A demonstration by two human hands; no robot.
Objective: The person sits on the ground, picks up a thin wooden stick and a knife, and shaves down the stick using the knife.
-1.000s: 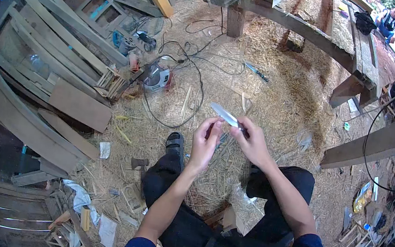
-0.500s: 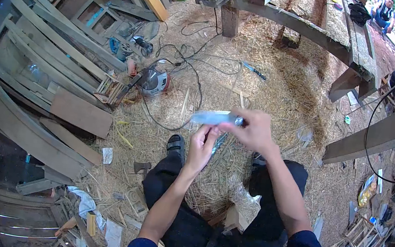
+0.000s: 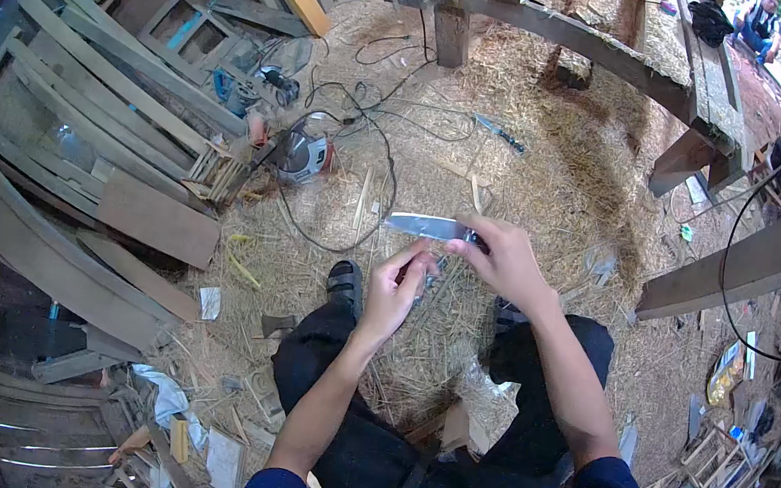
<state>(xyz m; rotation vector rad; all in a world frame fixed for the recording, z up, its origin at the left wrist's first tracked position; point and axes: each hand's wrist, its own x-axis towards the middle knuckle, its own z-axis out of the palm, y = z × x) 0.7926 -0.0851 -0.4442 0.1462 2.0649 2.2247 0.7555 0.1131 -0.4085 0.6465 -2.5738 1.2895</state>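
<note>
My right hand (image 3: 502,262) is wrapped around the handle of a knife (image 3: 425,226), its wide metal blade pointing left. Just below the blade, my left hand (image 3: 389,294) has its fingers curled in, with the fingertips close to the blade's lower edge. Whether they touch the blade or pinch something small cannot be made out. A shiny, crumpled strip (image 3: 430,275) shows between the two hands; I cannot tell whether it is held or lies beyond them. Between my knees stands a pale wooden block (image 3: 457,425).
Straw-like shavings cover the ground. A circular saw (image 3: 305,156) with tangled black cables lies ahead left, and another knife (image 3: 499,133) ahead. Wooden frames (image 3: 60,248) lean along the left. A timber bench (image 3: 578,49) stands ahead right; a person (image 3: 760,28) sits far behind it.
The knife blade was smeared by motion and now shows sharply, slightly higher. My left fingers have curled in and dropped a little below it. The pale see-through material between my knees looks smaller.
</note>
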